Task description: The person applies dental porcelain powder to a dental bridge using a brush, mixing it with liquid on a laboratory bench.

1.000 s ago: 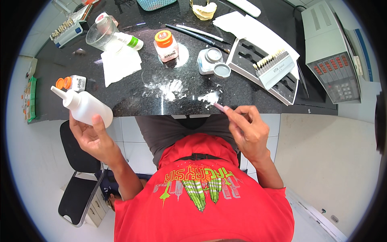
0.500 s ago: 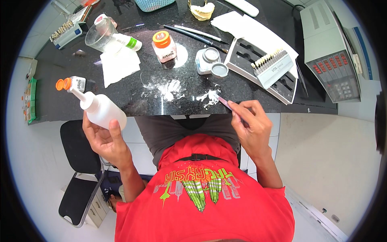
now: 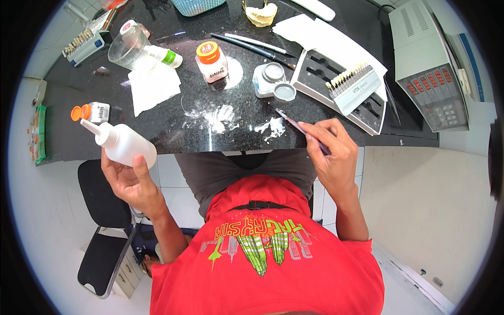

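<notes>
In my left hand (image 3: 131, 184) is a white plastic squeeze bottle (image 3: 130, 147), tilted with its thin nozzle up and to the left, off the counter's front edge. My right hand (image 3: 333, 152) pinches a slim purplish spatula (image 3: 295, 125) between thumb and fingers. The spatula's pale tip is just above or at the far edge of a small heap of white powder (image 3: 273, 128); contact cannot be made out. A wider smear of white powder (image 3: 218, 118) lies to the left. Behind the heap stands an open clear jar (image 3: 265, 81) with its grey lid (image 3: 285, 91) hinged back.
An orange-capped jar (image 3: 211, 65), two brushes (image 3: 252, 47) and a white tissue (image 3: 153, 89) lie farther back. To the right are a tray with black slots (image 3: 310, 86), a tooth shade guide (image 3: 354, 89) and a boxy device (image 3: 430, 68). A small orange-lidded jar (image 3: 98, 111) is at left.
The spatula's tip has moved up and slightly left, away from the middle of the powder heap. My left hand and the bottle have shifted a little to the left.
</notes>
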A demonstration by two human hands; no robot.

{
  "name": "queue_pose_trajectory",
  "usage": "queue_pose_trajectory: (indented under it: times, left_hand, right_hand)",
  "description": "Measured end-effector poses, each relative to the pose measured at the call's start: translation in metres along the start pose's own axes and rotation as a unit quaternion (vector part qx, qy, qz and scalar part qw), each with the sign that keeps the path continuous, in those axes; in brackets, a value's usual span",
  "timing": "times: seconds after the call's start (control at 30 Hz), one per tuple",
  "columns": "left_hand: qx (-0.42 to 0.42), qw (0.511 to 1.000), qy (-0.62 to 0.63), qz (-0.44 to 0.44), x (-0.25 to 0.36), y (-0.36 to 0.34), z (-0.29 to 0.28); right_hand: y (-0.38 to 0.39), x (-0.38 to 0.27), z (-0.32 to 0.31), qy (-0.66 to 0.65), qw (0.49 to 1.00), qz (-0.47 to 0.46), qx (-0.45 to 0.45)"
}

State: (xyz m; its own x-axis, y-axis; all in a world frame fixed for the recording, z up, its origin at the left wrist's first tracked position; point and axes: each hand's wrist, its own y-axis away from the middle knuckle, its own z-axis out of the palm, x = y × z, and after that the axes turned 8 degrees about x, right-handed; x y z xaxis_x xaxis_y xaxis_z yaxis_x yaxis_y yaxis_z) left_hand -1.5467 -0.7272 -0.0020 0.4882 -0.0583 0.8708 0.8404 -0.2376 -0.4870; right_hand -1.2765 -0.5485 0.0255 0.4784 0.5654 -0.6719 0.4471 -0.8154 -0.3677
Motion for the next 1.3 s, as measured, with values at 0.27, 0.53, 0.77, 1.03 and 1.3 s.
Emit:
queue_pose_trajectory:
  times: [0.27, 0.53, 0.77, 1.03, 1.3]
  left_hand:
    - [0.026, 1.000, -0.005, -0.002, -0.005, 0.000, -0.003]
    - [0.070, 0.997, -0.027, 0.007, -0.014, -0.020, 0.005]
    - [0.089, 0.996, -0.002, 0.001, -0.030, -0.032, 0.012]
    - [0.095, 0.995, -0.019, 0.004, -0.040, -0.027, 0.011]
    - [0.091, 0.994, -0.058, 0.006, -0.038, -0.026, 0.010]
  right_hand:
    - [0.007, 0.003, -0.003, 0.025, 0.997, -0.066, -0.033]
    - [0.020, 0.012, 0.002, 0.019, 0.996, -0.091, 0.007]
    - [0.017, 0.010, 0.000, 0.006, 0.998, -0.059, 0.010]
    - [0.013, 0.004, -0.004, 0.015, 1.000, -0.026, 0.002]
    - [0.015, 0.001, -0.006, -0.005, 1.000, 0.019, 0.002]
